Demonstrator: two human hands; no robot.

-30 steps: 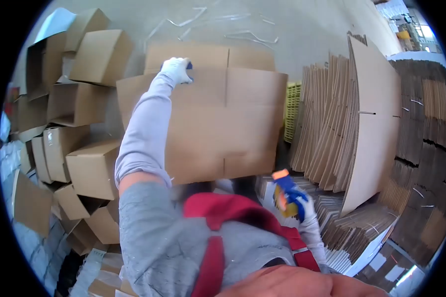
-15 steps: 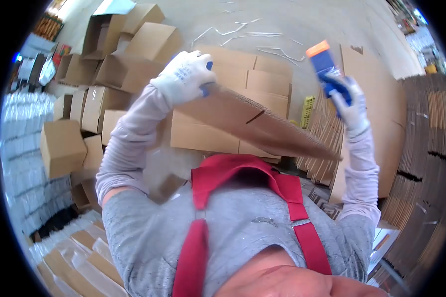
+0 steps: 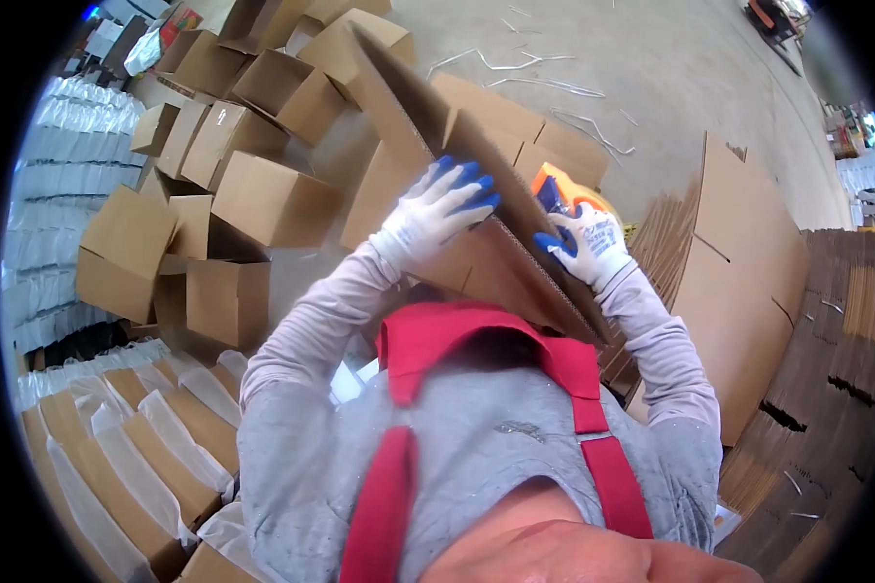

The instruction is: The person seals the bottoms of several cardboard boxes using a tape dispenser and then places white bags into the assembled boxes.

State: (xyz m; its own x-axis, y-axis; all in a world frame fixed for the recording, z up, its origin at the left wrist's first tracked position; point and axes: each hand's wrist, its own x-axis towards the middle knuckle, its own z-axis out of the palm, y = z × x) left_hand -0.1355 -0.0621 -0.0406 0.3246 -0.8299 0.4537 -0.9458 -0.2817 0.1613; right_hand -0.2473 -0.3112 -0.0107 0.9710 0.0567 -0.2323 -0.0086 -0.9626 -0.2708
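Observation:
A partly opened cardboard box (image 3: 504, 167) stands slantwise in front of my chest, its panels spread apart. Gloved in white with blue fingertips, my left hand (image 3: 437, 209) lies against the box's edge, fingers stretched out. My right hand (image 3: 589, 243) is on the opposite side of the box, closed around a blue and orange tape dispenser (image 3: 557, 190). Its thumb reaches toward the box edge. Part of the dispenser is hidden behind the fingers and the cardboard.
Several opened boxes (image 3: 272, 194) are piled at the left. Flat cardboard (image 3: 739, 262) leans at the right beside tall flat stacks (image 3: 836, 340). Lined cartons (image 3: 146, 428) stand at lower left. Loose white straps (image 3: 544, 83) lie on the floor ahead.
The flattened cardboard has been spread into a partly opened box. My left hand has moved right and down, its fingers now extended. My right hand brought the tape dispenser leftward and down beside the box.

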